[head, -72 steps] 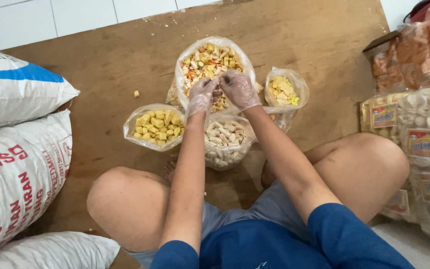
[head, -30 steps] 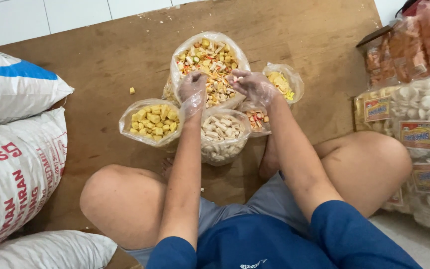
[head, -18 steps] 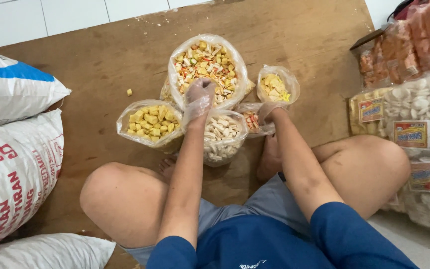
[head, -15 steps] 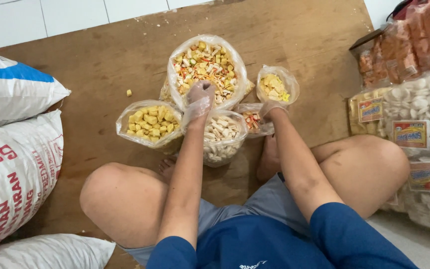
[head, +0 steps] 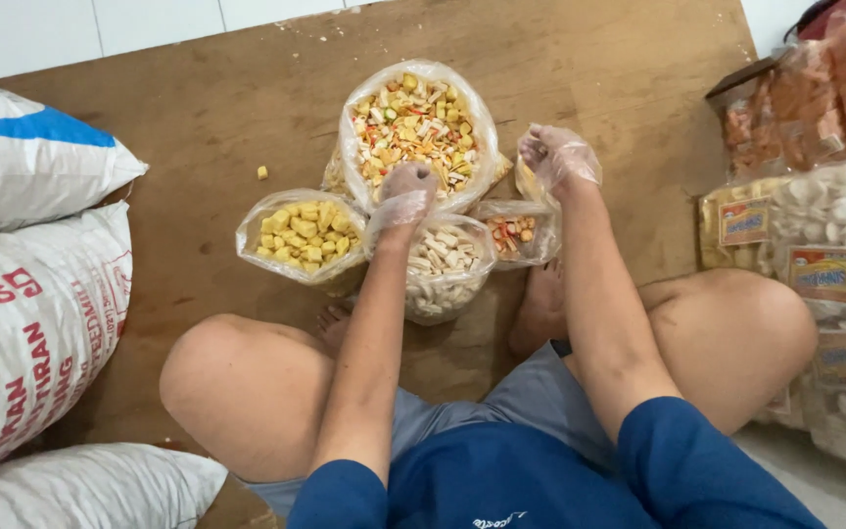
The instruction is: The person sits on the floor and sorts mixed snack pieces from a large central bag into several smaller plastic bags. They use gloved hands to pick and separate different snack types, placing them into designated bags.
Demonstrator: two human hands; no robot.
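knees and lap: the person sits cross-legged on a wooden floor [head: 198, 147], bare knees spread wide, both forearms reaching forward between them

white-cracker bag [head: 443, 269]: open clear bag just ahead of the feet, nearest of the cluster

yellow-cube bag [head: 301, 235]: open, just beside the white-cracker bag on the left side

small mixed bag [head: 516, 235]: touching the white-cracker bag on the right side, holding a shallow layer of mixed pieces

left hand [head: 403, 196]: in a thin plastic glove, curled into a loose fist above the rim between the white-cracker bag and the big bag; what it grips, if anything, I cannot tell

right hand [head: 555, 157]: gloved, fingers bunched shut as if pinching snack pieces, raised above the small mixed bag

big mixed bag [head: 413, 127]: farthest, full of yellow, white and orange pieces

step in hand: looks like portioning handfuls between the bags; a next move would call for aiming over a narrow, floppy rim

edges and room: sacks [head: 22, 284] close the left side, packaged crackers [head: 815, 245] the right; bare floor lies open beyond the big mixed bag, where one loose yellow piece [head: 262, 172] rests
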